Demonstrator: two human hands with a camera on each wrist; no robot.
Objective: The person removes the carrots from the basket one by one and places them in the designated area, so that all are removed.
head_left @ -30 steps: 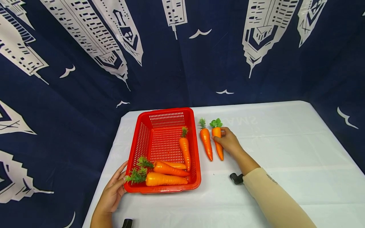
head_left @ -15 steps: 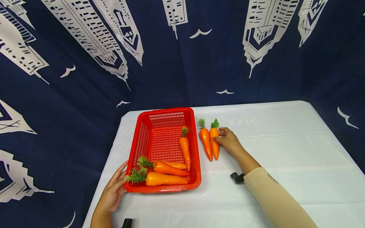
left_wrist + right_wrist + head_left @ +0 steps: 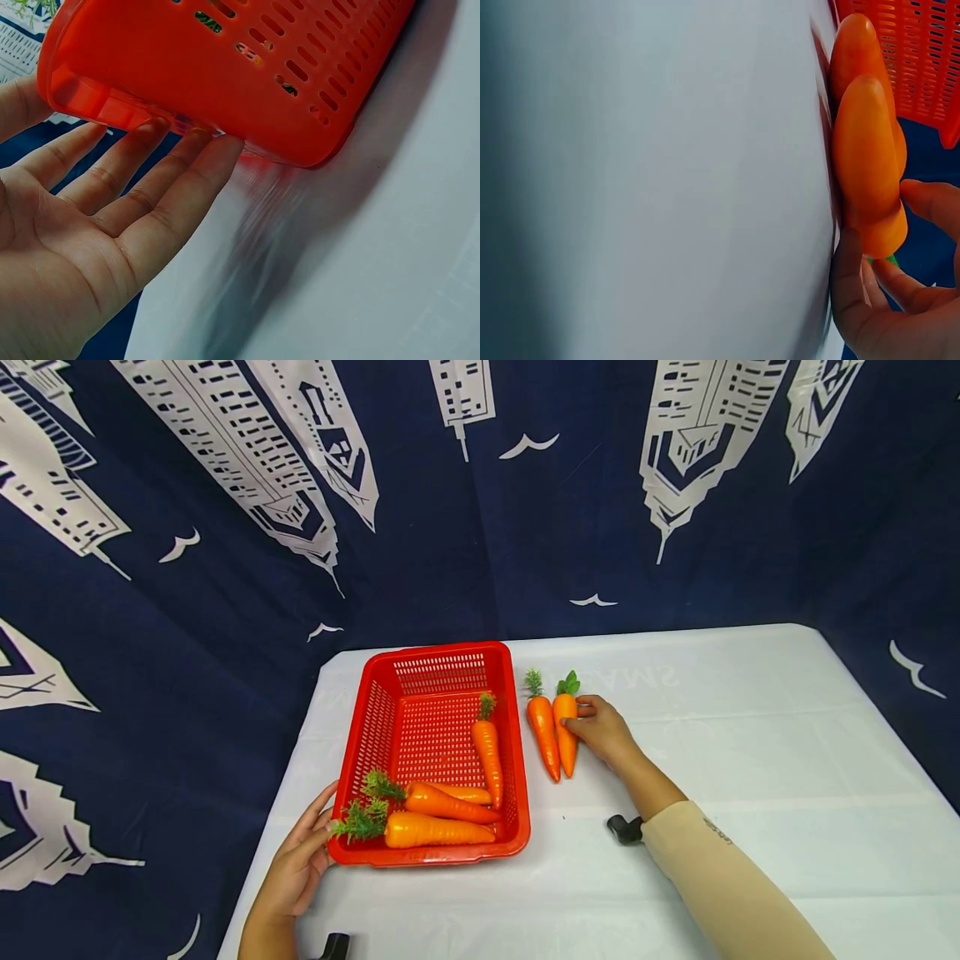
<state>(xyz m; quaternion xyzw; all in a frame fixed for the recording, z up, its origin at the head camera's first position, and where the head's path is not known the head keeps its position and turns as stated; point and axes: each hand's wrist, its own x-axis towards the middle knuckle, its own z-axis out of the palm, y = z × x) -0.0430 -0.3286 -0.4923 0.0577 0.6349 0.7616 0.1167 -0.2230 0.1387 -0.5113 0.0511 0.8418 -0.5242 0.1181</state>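
Note:
My right hand (image 3: pixel 606 731) pinches an orange toy carrot (image 3: pixel 566 718) with broad green leaves, thumb on one side and fingers on the other. That carrot lies on the white table alongside a redder carrot (image 3: pixel 543 737) with a feathery top. In the right wrist view the gripped carrot (image 3: pixel 866 150) overlaps the other. A red perforated basket (image 3: pixel 360 727) stands left of the pair, holding several carrots (image 3: pixel 438 831). My left hand (image 3: pixel 296 860) holds its near left corner, thumb at the rim. The left wrist view shows my fingers (image 3: pixel 180 187) against the outside, beneath the basket's lip.
A white cloth (image 3: pixel 720 727) covers the table. Dark blue fabric (image 3: pixel 525 543) printed with white buildings and birds hangs behind and to the left. Black devices show at each wrist, one beside the right sleeve (image 3: pixel 625 829).
My right hand has shifted the leafy carrot slightly left, bringing it up beside the feathery-topped one. The left hand and the basket have stayed in place.

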